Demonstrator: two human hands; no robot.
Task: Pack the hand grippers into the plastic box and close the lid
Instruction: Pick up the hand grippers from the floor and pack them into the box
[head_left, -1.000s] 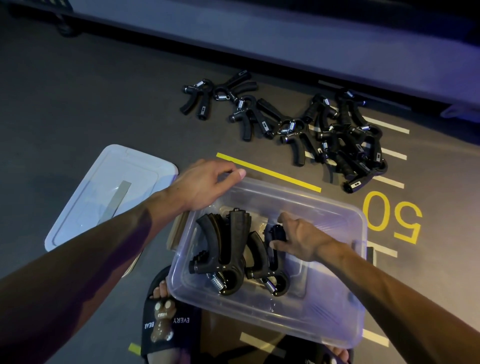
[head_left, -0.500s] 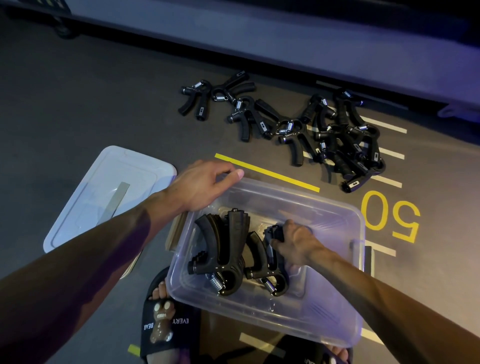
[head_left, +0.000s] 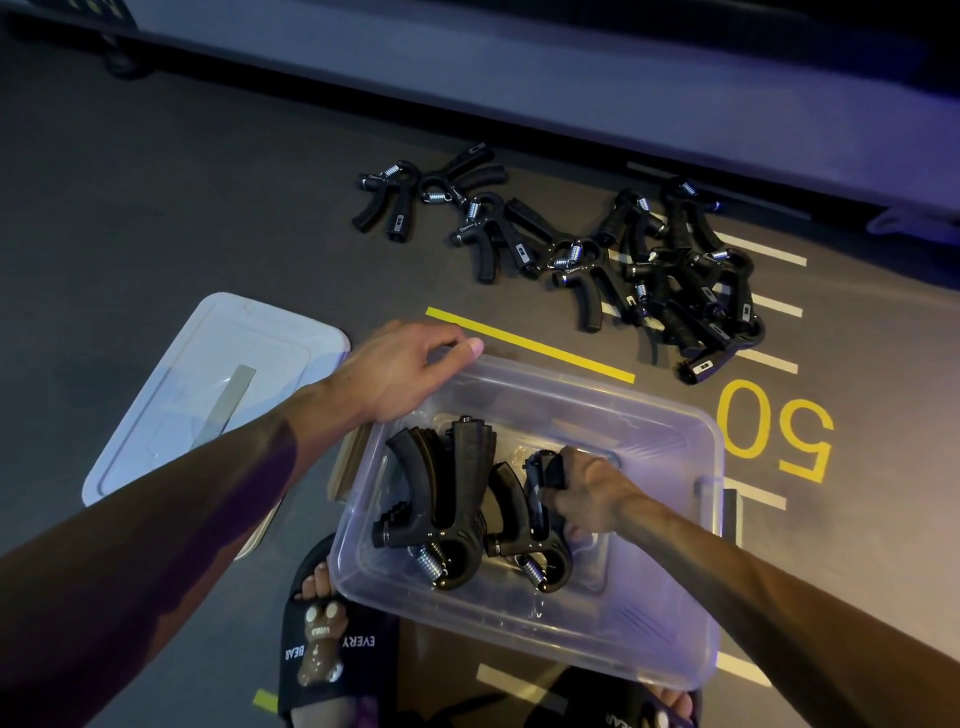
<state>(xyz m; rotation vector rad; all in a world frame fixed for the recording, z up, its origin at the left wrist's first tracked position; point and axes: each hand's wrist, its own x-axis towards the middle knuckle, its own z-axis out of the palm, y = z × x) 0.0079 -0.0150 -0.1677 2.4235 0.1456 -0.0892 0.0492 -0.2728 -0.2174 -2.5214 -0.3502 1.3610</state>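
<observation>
Clasping black spring hand gripper (head_left: 549, 470) in fully curled right grip (head_left: 587, 493), inside clear rectangular plastic box (head_left: 519, 636); holding its far-left corner with loosely curled left grip (head_left: 400, 369).

Right hand (head_left: 587, 496) grips a hand gripper (head_left: 537, 512) in the box (head_left: 519, 626) — a stack (head_left: 457, 493) just left of the grip, loose pile (head_left: 675, 280) beyond, lid (head_left: 208, 374) far left.

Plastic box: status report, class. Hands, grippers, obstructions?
Left hand holds plastic box rim. Right hand grips a hand gripper inside. Loose grippers on floor; lid off, lying left. Nothing blocking.
</observation>
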